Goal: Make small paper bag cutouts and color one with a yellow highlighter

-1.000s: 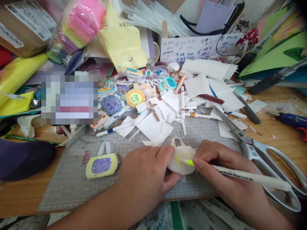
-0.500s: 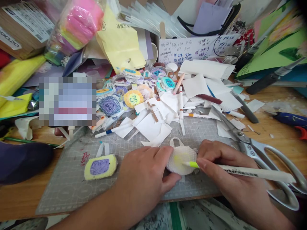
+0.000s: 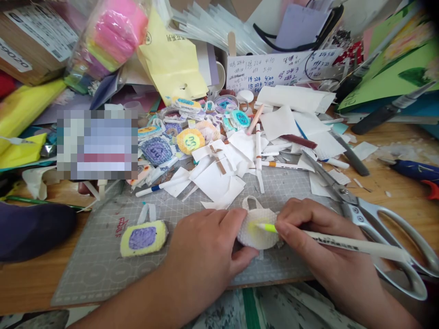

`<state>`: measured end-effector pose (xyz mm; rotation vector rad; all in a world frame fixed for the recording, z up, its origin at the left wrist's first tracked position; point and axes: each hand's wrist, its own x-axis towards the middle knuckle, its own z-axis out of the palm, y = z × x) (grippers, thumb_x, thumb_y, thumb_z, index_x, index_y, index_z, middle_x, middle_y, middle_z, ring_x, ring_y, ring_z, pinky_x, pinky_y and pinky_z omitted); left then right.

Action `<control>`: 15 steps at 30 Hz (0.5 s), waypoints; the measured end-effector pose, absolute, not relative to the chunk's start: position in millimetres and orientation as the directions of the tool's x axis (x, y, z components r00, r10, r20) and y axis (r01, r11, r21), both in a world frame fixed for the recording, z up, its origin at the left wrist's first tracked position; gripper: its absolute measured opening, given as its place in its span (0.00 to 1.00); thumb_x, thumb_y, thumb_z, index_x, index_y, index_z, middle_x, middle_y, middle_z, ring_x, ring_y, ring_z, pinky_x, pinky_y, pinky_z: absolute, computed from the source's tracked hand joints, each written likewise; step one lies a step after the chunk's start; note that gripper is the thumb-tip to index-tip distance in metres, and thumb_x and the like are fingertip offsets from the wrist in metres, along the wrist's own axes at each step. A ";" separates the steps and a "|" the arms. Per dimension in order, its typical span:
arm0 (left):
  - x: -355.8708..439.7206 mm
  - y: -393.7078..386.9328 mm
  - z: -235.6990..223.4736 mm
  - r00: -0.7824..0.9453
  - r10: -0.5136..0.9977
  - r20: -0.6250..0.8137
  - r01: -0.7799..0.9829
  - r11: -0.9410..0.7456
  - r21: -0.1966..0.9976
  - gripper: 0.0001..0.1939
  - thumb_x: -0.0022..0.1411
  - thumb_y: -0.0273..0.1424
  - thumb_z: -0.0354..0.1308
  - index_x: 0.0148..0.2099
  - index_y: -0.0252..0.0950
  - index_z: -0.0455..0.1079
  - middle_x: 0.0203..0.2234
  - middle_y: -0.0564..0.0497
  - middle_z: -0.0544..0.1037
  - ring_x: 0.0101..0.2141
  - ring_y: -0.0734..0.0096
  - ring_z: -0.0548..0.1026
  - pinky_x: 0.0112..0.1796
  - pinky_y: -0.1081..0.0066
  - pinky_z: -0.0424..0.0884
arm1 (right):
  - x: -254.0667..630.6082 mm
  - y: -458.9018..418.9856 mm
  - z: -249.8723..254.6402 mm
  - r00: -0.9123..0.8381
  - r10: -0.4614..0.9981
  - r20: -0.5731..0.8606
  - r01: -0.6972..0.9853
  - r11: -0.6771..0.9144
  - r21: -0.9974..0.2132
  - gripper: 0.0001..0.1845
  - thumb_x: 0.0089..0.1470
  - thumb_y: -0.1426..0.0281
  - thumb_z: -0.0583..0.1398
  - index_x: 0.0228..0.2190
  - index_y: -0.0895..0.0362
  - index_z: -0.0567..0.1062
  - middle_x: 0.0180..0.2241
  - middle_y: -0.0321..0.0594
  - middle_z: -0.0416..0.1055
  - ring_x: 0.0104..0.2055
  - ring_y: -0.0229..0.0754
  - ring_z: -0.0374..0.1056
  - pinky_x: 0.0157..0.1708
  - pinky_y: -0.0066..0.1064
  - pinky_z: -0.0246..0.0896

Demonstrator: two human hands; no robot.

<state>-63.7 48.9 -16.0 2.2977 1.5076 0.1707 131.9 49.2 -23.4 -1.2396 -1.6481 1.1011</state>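
The small white textured pad with a loop at its far edge (image 3: 255, 233) lies on the near middle of the grey gridded cutting mat (image 3: 103, 260), pinned between both hands. The left hand (image 3: 206, 256) lies flat on the mat, its thumb and forefinger closed lightly against the pad's left and near edges. The right hand (image 3: 315, 242) is curled tight around a white marker with a yellow-green tip (image 3: 343, 243), and that tip touches the pad's middle, where a yellow patch shows. Just right of that hand, large steel scissors (image 3: 373, 228) lie open, their blades pointing far-left and their handles crowding the mat's near right corner. To the left, well apart, rests a yellow-rimmed pad with a purple centre (image 3: 143, 238), with bare mat around it. The mat's near edge runs just under both wrists. Farther off, white paper scraps (image 3: 219, 183) and loose pens cover the mat's far half. Beyond them sit coloured finished pads (image 3: 190, 140), a yellow paper bag (image 3: 173, 59) and a handwritten white sheet (image 3: 274, 71).
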 end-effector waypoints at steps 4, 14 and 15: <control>-63.2 49.6 -16.3 0.411 0.906 -0.101 0.858 -0.348 0.377 0.20 0.53 0.40 0.65 0.46 0.39 0.69 0.37 0.47 0.80 0.35 0.51 0.78 0.34 0.55 0.73 | 130.4 49.5 -24.4 -0.209 0.970 0.128 0.360 0.198 -0.912 0.10 0.59 0.72 0.58 0.25 0.55 0.68 0.25 0.34 0.66 0.27 0.38 0.63 0.25 0.29 0.55; -63.7 48.6 -14.8 0.408 0.907 -0.107 0.867 -0.348 0.357 0.20 0.53 0.40 0.64 0.47 0.40 0.69 0.37 0.47 0.80 0.35 0.51 0.78 0.34 0.55 0.73 | 131.3 48.1 -25.2 -0.142 0.982 0.125 0.348 0.168 -0.922 0.10 0.59 0.72 0.58 0.25 0.54 0.68 0.24 0.34 0.65 0.26 0.39 0.61 0.24 0.30 0.53; -63.8 48.7 -14.9 0.411 0.906 -0.103 0.864 -0.351 0.360 0.20 0.53 0.40 0.64 0.48 0.40 0.69 0.37 0.47 0.80 0.35 0.51 0.78 0.34 0.55 0.73 | 131.9 47.5 -26.1 -0.107 0.986 0.126 0.341 0.155 -0.927 0.11 0.59 0.72 0.58 0.24 0.54 0.67 0.23 0.34 0.64 0.25 0.39 0.59 0.23 0.30 0.52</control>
